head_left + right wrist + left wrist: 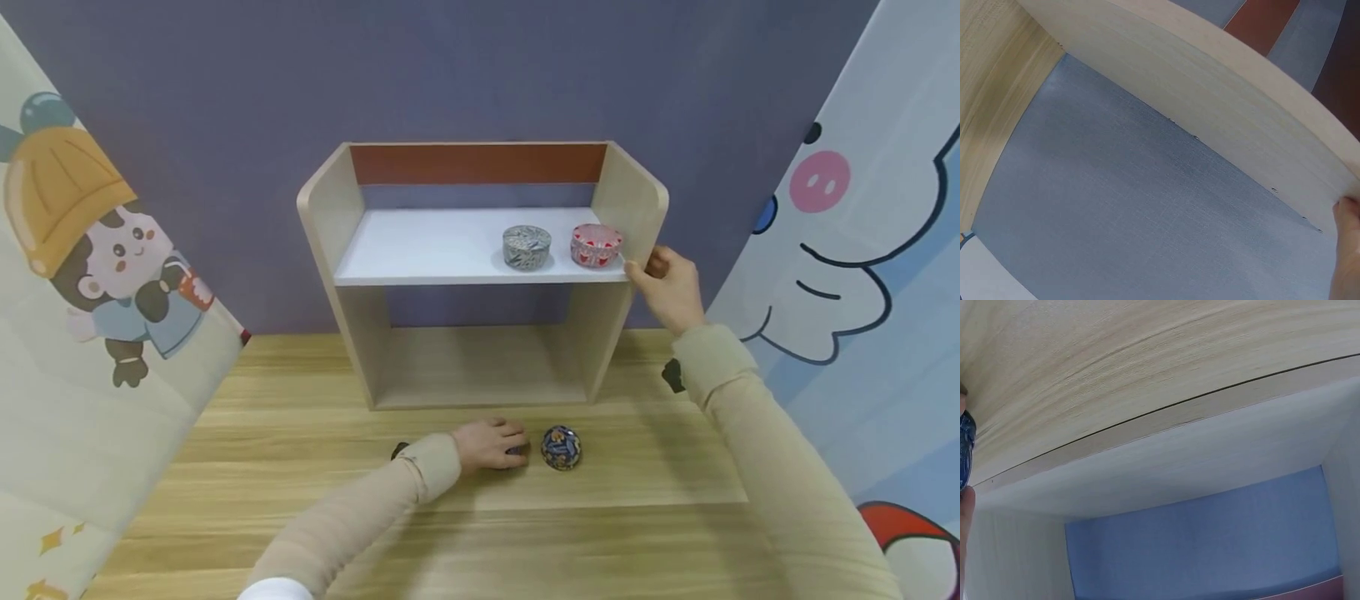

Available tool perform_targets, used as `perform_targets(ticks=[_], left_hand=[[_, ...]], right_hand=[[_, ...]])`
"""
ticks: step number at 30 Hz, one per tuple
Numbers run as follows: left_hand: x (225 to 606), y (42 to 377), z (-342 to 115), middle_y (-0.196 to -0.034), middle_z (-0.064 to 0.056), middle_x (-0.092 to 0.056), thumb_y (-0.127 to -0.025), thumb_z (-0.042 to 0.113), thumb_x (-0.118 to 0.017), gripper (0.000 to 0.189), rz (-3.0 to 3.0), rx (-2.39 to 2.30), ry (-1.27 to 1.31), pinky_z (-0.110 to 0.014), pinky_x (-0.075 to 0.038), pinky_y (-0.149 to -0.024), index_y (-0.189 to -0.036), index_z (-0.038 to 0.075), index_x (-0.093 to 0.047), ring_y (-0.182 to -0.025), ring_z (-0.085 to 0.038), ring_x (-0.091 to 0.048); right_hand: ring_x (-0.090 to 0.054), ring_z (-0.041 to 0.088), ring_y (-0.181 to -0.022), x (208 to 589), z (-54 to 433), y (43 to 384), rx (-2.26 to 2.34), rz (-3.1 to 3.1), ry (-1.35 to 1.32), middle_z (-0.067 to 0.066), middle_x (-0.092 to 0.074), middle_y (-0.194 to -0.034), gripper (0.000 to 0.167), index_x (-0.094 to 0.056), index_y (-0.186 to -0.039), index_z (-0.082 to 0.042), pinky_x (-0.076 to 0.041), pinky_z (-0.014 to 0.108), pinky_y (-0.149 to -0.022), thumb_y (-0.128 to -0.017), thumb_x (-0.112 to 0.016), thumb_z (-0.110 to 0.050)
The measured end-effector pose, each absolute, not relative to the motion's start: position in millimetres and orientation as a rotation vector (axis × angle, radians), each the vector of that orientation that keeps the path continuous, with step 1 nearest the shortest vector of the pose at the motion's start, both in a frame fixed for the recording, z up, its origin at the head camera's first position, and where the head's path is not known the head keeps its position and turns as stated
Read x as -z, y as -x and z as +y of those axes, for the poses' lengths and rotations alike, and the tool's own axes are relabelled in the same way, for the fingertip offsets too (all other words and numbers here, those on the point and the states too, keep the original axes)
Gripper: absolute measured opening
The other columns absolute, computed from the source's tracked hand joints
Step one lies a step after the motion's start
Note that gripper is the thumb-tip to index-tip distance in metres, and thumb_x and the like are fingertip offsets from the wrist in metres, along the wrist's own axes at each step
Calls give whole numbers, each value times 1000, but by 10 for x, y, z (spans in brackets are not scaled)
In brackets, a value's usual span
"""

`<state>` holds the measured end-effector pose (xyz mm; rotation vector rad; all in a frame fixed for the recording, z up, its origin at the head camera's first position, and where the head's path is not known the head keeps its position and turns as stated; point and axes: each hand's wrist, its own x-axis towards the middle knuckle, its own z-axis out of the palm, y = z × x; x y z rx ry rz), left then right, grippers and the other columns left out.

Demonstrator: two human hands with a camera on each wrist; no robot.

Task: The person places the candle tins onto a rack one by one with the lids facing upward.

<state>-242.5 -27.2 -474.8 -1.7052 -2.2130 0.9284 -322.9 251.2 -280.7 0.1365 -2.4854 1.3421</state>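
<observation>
My left hand (pixel 491 443) is low over the table in front of the shelf, gripping a small dark blue tin (pixel 966 447). Its fingers cover most of that tin in the head view. Just right of it lies a round tin (pixel 561 447) with a dark blue floral pattern. My right hand (pixel 670 287) holds the front edge of the wooden shelf's right side panel (pixel 633 200), at about the height of the white board. On that board (pixel 427 242) stand a grey-green leaf-patterned tin (pixel 527 247) and, to its right, a red and pink heart-patterned tin (pixel 596 246).
The shelf's lower compartment (pixel 480 358) opens toward me. A small dark object (pixel 400 449) shows behind the left wrist, and another dark piece (pixel 672 376) by the right cuff. Printed cloths hang left and right of the wooden table (pixel 300 450).
</observation>
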Motion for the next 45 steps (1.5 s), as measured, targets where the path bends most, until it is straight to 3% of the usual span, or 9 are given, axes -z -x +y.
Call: perform_targets(ticks=[12, 20, 34, 45], left_hand=[[4721, 2402, -235, -135, 2, -43, -80, 28, -69, 57, -2190, -1002, 1727, -26, -44, -99, -130, 32, -42, -125, -15, -43], [4697, 2378, -195, -134, 4, -44, -80, 24, -69, 56, -2231, -1044, 1697, -25, -44, -98, -130, 32, -45, -124, -14, -44], [4625, 2370, -199, -130, 3, -49, -83, 21, -65, 43, -2416, -952, 1594, -24, -45, -97, -122, 30, -52, -119, -12, -48], [4555, 2409, -315, -124, -7, -53, -71, 3, -71, 57, -2538, -505, 1512, -26, -49, -92, -124, 19, -56, -113, -22, -54]], right_hand=[[-57, 26, -107, 2799, 2510, 3208, -1338, -2478, -150, 23, -57, -122, 49, -50, -125, 4, -50, 29, -89, -89, -57, -28], [-56, 28, -108, 2805, 2512, 3215, -1350, -2484, -149, 22, -57, -123, 50, -49, -126, 4, -49, 35, -92, -89, -57, -28], [-56, 28, -109, 2806, 2513, 3218, -1355, -2478, -142, 22, -56, -123, 50, -49, -126, 4, -49, 36, -92, -89, -57, -28], [-54, 29, -112, 2797, 2505, 3212, -1389, -2486, -127, 23, -54, -125, 52, -46, -128, 4, -46, 41, -95, -89, -57, -29]])
